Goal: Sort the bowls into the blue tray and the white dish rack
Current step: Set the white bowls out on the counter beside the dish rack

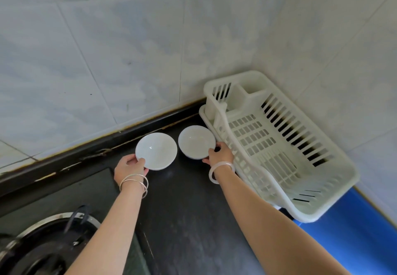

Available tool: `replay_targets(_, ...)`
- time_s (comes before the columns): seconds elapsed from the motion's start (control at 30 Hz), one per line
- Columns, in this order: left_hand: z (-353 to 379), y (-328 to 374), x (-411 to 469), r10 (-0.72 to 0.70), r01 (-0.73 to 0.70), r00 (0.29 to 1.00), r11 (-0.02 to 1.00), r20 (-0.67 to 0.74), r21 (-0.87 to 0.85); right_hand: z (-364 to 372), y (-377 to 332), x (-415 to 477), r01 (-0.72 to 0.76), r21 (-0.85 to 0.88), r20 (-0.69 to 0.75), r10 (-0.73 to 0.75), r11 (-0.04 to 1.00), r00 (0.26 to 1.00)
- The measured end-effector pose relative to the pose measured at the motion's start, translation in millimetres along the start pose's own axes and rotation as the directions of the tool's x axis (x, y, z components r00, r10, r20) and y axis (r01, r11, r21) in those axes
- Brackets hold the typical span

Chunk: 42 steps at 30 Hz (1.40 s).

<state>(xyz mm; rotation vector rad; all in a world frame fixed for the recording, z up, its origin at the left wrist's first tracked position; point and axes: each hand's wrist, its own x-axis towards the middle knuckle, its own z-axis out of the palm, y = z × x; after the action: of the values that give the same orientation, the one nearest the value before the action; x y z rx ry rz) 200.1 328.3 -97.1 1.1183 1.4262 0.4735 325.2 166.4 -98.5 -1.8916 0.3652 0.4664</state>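
Two white bowls stand side by side on the dark counter near the back wall. My left hand (130, 166) grips the near left rim of the left bowl (156, 150). My right hand (220, 153) grips the near right rim of the right bowl (196, 141), which sits close to the white dish rack (279, 146). The rack is empty and fills the right corner against the tiled wall. Part of the blue tray (352, 231) shows below the rack's near end.
A gas hob with a black pan support (49, 244) takes up the lower left. The tiled wall (107, 60) runs behind the counter (189, 210) and along the right side. Bare dark counter lies between my forearms.
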Motion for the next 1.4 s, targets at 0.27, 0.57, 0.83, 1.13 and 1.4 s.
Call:
replay_targets(0.27, -6.9, -6.6, 0.2, -0.115, 0.137, 0.976, 0.985, 0.184, -0.109, -1.9, 10.7, -5.1, -0.131, 0.269, 0.139, 0.096, 0.954, 0.986)
replay_targets(0.57, 5.4, -4.7, -9.9, -0.184, 0.245, 0.956, 0.931, 0.229, -0.272, 14.3, 1.4, 4.5, -0.183, 0.397, 0.174, 0.122, 0.899, 0.977)
replay_targets(0.83, 15.5, 5.8, -2.9, -0.178, 0.246, 0.960, 0.907, 0.218, -0.343, 32.2, -19.2, 16.7, -0.183, 0.363, 0.187, 0.121, 0.914, 0.975)
replay_targets(1.13, 18.1, 3.5, -0.3, -0.171, 0.236, 0.964, 0.903, 0.206, -0.359, 43.0, -26.8, 24.4, -0.179, 0.347, 0.216, 0.108, 0.921, 0.970)
replay_targets(1.4, 20.6, -2.7, 2.6, -0.140, 0.183, 0.979, 0.927, 0.150, -0.329, 37.8, -27.5, 19.4, -0.208, 0.275, 0.276, 0.130, 0.939, 0.952)
